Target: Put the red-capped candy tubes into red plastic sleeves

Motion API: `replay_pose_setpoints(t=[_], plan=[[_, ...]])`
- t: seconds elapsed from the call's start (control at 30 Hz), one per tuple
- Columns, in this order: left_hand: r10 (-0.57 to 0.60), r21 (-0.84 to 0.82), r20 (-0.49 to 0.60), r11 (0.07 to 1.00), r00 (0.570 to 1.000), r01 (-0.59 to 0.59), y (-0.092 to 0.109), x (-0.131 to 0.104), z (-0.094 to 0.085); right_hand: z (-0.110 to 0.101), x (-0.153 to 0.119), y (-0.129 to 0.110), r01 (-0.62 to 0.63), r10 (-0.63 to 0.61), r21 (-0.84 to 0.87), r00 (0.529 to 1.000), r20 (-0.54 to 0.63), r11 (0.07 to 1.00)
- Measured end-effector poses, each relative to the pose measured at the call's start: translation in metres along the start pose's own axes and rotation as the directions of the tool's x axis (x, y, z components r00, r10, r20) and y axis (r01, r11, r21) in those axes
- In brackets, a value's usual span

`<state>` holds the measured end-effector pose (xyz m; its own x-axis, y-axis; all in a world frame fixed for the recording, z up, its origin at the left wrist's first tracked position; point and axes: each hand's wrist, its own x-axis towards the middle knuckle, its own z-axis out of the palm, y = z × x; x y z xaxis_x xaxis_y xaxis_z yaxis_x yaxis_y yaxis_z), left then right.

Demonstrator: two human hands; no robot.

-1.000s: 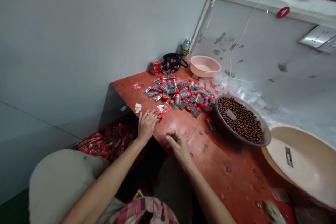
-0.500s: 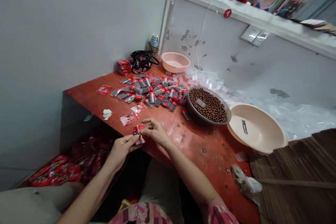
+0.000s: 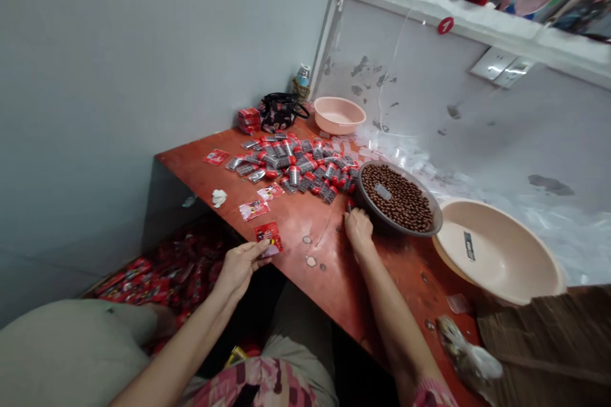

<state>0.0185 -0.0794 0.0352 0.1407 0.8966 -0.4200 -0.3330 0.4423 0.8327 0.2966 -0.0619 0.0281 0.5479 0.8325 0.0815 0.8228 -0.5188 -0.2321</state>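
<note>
My left hand (image 3: 243,264) pinches a small red printed packet (image 3: 268,236) by its lower corner, at the table's front edge. Two similar red and white packets (image 3: 254,209) lie flat just beyond it. Over by the grey bowl (image 3: 436,222) of brown balls, my right hand (image 3: 359,229) rests on the table with its fingers closed around a small red-capped container (image 3: 350,204); most of that container is hidden by the fingers. Many clear red-capped containers (image 3: 294,175) filled with dark balls are heaped behind, left of the bowl.
A beige basin (image 3: 496,254) stands right of the bowl, and a pink basin (image 3: 338,116) at the back. Clear plastic pieces (image 3: 534,222) are piled along the wall. Corrugated cardboard (image 3: 548,343) and a knotted plastic bag (image 3: 470,353) lie at right. Red packets (image 3: 157,273) fill a space below left.
My right hand has left the packet and moved right to the red-capped container beside the bowl. The left hand still holds the packet, now more fully visible. The view has shifted left.
</note>
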Motion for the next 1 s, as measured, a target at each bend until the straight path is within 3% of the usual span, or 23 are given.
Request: replay_pose_setpoints(t=[0.13, 0.27, 0.33, 0.4, 0.47, 0.63, 1.0], plan=[[-0.021, -0.099, -0.030, 0.995, 0.999, 0.018, -0.002, 0.001, -0.003, -0.009, -0.008, -0.003, 0.100, -0.108, 0.133, 0.993, 0.051, 0.986], [-0.026, -0.241, -0.063, 0.970, 0.998, 0.010, -0.004, 0.003, -0.005, -0.012, -0.068, -0.025, 0.219, -0.294, 0.410, 0.947, 0.128, 0.885], [-0.033, -0.329, -0.061, 0.944, 0.998, 0.012, -0.004, 0.003, -0.004, -0.007, -0.110, -0.041, 0.041, -0.369, 0.799, 0.900, 0.231, 0.600], [-0.038, -0.392, -0.057, 0.920, 0.998, 0.013, -0.003, 0.002, 0.000, -0.002, -0.147, -0.057, -0.125, -0.412, 0.917, 0.865, 0.288, 0.379], [-0.045, -0.425, -0.064, 0.905, 0.997, 0.013, -0.002, 0.001, 0.004, 0.002, -0.170, -0.070, -0.194, -0.430, 0.940, 0.851, 0.303, 0.279], [-0.062, -0.474, -0.051, 0.880, 0.997, 0.030, -0.002, -0.003, 0.014, 0.010, -0.178, -0.085, -0.210, -0.384, 0.948, 0.876, 0.290, 0.238], [-0.045, -0.532, -0.018, 0.846, 0.999, 0.028, 0.000, -0.006, 0.021, 0.017, -0.174, -0.085, -0.185, -0.368, 0.961, 0.895, 0.252, 0.206]])
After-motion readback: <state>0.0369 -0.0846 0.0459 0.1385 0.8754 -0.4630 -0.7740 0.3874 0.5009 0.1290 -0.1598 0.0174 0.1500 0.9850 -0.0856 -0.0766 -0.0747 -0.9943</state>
